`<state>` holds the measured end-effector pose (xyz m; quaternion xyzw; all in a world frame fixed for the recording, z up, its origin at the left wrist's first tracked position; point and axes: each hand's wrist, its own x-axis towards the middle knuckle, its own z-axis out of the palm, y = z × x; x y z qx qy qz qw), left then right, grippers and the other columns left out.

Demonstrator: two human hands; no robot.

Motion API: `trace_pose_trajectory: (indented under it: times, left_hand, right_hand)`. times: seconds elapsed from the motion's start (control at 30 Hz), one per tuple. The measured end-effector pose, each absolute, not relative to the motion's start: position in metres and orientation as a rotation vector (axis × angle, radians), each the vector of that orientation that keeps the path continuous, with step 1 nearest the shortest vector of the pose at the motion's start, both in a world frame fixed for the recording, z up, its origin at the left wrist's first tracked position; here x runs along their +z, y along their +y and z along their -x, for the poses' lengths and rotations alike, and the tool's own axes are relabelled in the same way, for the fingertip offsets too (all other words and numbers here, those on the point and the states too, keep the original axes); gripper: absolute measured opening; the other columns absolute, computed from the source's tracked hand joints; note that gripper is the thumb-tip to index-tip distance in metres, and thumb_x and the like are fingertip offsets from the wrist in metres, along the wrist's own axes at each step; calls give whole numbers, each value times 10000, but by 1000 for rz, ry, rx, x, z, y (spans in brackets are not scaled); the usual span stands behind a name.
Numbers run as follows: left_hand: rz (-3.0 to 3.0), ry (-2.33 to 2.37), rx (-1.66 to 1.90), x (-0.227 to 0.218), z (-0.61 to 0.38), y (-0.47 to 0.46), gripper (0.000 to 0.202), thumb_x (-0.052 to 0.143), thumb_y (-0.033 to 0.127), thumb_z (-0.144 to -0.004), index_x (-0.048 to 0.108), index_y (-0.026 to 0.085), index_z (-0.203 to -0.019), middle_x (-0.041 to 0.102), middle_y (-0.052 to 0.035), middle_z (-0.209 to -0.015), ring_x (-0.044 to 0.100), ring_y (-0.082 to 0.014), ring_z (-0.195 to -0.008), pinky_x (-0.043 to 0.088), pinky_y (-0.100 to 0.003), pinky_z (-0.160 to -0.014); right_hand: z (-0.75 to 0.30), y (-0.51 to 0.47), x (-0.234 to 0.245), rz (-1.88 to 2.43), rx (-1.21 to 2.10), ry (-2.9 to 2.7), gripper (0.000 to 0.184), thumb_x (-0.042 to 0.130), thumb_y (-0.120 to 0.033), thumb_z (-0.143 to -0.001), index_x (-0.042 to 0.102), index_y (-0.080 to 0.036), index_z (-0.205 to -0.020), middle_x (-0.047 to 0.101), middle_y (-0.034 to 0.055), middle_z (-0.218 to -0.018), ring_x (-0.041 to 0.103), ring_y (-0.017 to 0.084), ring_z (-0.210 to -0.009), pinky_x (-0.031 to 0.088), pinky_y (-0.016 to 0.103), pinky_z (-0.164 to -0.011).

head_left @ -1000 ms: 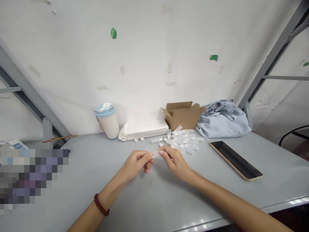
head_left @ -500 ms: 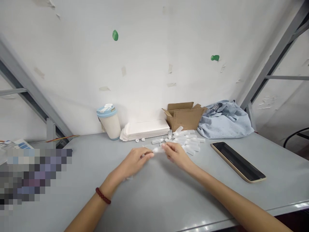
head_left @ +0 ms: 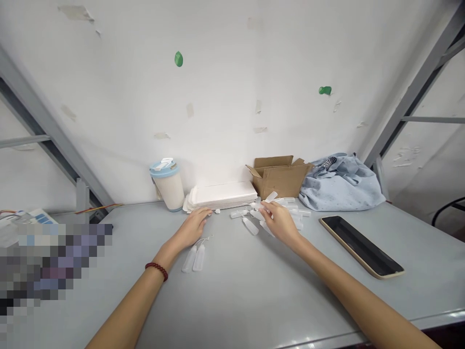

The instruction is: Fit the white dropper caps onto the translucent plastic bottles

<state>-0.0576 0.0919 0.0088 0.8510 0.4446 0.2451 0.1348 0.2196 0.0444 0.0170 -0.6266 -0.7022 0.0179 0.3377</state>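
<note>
My left hand (head_left: 192, 226) lies low over the grey table (head_left: 254, 291), fingers stretched out, fingertips at two small white caps (head_left: 212, 211) in front of a stack of white trays (head_left: 221, 194). My right hand (head_left: 280, 221) rests on a pile of small clear plastic bottles (head_left: 290, 206), fingers curled round one of them. One bottle (head_left: 250, 226) lies loose just left of that hand. Two more bottles (head_left: 194, 257) lie side by side next to my left wrist, which wears a dark red bead bracelet (head_left: 157, 270).
A white cup with a blue lid (head_left: 169, 184) stands by the wall at the left. An open cardboard box (head_left: 279, 177) and a light blue cloth bag (head_left: 341, 184) are at the back right. A phone (head_left: 361, 247) lies at the right.
My hands, which held one bottle together, have parted. The left has gone forward to the caps, the right to the bottle pile. A bottle now lies between them.
</note>
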Motion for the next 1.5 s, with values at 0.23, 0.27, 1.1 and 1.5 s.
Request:
trace_pose_trajectory:
  times: [0.23, 0.27, 1.1, 1.5]
  left_hand:
    - [-2432, 1314, 700, 12, 59, 90, 330, 397, 157, -788, 639, 158, -1013, 644, -109, -1021, 586, -237, -933, 442, -374, -856]
    - [-2421, 1325, 698, 12, 59, 90, 316, 408, 165, -786, 645, 156, -994, 649, -106, -976, 590, -236, -889, 447, -371, -829]
    - [-1859, 1331, 868, 36, 61, 70, 286, 543, 320, -728, 645, 107, -888, 629, -33, -677, 599, -180, -657, 487, -295, -629]
    - [-1794, 1304, 830, 45, 54, 59, 284, 564, 330, -728, 640, 124, -908, 589, -8, -668, 567, -162, -627, 476, -293, -620]
  right_hand:
    - [-222, 47, 14, 1655, -46, -1871, 272, 464, -158, -865, 637, -144, -1075, 647, 129, -967, 592, 246, -892, 436, 312, -727]
    - [-222, 47, 14, 1659, -57, -1876, 262, 469, -156, -863, 641, -141, -1060, 645, 129, -965, 586, 250, -910, 438, 314, -734]
    - [-112, -14, 23, 932, 374, -2636, 319, 413, -321, -930, 509, -176, -1197, 572, 104, -966, 538, 214, -846, 438, 375, -782]
    - [-129, -7, 13, 1103, 254, -2659, 285, 362, -315, -946, 606, -190, -1025, 569, 63, -800, 528, 176, -698, 413, 325, -710]
